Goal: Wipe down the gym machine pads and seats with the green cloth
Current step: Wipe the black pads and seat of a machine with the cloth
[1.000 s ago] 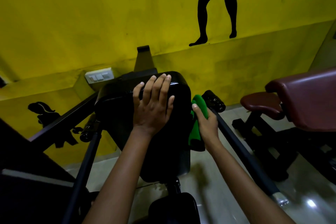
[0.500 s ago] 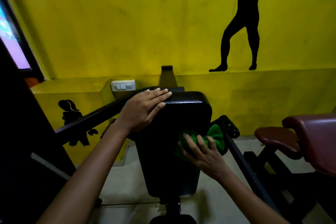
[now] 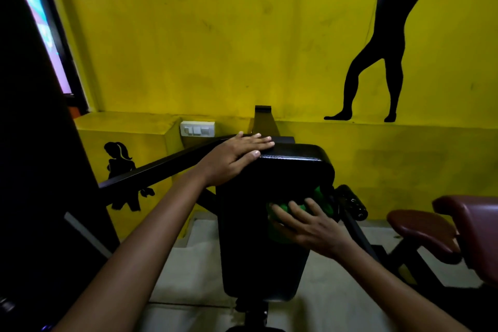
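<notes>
since a moment ago, my right hand is sliding the green cloth off the pad's right edge and onto its front face. i am seeing a risk: the bunched cloth could be slipping out sideways, since flat fingers are only pressing it. my right hand is lying nearly flat on it. my left hand is resting open on the black pad, steadying its top.

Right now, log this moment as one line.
step: wiping | left hand: flat on top of black pad | right hand: pressing green cloth on pad face | maroon seat: untouched
</notes>
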### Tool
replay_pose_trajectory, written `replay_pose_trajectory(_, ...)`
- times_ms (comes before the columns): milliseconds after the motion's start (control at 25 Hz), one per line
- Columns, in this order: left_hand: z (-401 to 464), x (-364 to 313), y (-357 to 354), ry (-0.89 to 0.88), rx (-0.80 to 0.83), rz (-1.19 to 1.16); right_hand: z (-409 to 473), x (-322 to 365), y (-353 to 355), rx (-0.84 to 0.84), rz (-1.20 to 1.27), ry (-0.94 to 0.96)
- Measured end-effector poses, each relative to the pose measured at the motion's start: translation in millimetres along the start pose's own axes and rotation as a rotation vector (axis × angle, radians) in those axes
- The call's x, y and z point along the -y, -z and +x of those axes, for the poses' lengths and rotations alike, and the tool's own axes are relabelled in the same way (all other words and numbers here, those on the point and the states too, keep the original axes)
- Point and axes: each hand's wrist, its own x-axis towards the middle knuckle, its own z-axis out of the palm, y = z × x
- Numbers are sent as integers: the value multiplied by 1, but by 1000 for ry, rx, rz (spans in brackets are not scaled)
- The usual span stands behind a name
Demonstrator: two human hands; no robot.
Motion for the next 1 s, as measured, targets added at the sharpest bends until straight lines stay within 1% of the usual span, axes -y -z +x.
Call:
replay_pose_trajectory(40, 0, 1, 1, 3, 4, -25, 13, -10, 5, -20, 14, -34)
replay_pose_trajectory(80, 0, 1, 3, 6, 8, -58, 31, -22, 11, -59, 18, -135)
replay_pose_trajectory(160, 1, 3, 7, 17, 23, -141, 62, -45, 17, -172, -9, -405)
replay_pose_trajectory(200, 1, 4, 9, 25, 44, -174, 67, -45, 17, -198, -17, -467)
replay_pose_trajectory(240, 0, 6, 11, 31, 67, -195, 64, -35, 13, -209, -25, -441)
replay_pose_trajectory(280, -1, 7, 14, 33, 82, -206, 57, -23, 7, -193, -38, -337)
replay_pose_trajectory(360, -3, 9, 18, 46, 112, -245, 34, 0, 2, -44, -52, -64)
replay_pose_trajectory(400, -4, 10, 19, 50, 127, -260, 29, 2, 3, 38, -44, 21)
replay_pose_trajectory(440, -3, 10, 20, 53, 135, -267, 34, -2, 5, 69, -36, 47)
replay_pose_trajectory(480, -2, 11, 20, 51, 142, -272, 47, -8, 10, 45, -26, 13)
replay_pose_trajectory(600, 0, 12, 21, 48, 147, -302, 94, -25, 18, -102, -26, -285)
replay_pose_trajectory(640, 1, 13, 22, 47, 155, -313, 99, -21, 16, -126, -35, -336)
replay_pose_trajectory(680, 0, 13, 22, 46, 166, -323, 97, -10, 10, -124, -44, -308)
replay_pose_trajectory(720, -1, 13, 23, 47, 175, -331, 89, 1, 3, -90, -55, -213)
replay_pose_trajectory(800, -3, 12, 24, 53, 193, -336, 72, 18, 0, 90, -44, 11)
replay_pose_trajectory(840, -3, 12, 23, 52, 198, -328, 70, 17, 2, 154, -28, 63)
replay_pose_trajectory(880, -3, 11, 22, 49, 197, -315, 74, 13, 6, 156, -29, 65)
replay_pose_trajectory(920, -4, 11, 22, 46, 197, -304, 84, 8, 9, 116, -25, 29)
replay_pose_trajectory(1000, -4, 12, 23, 43, 193, -303, 105, 0, 12, 13, -24, -132)
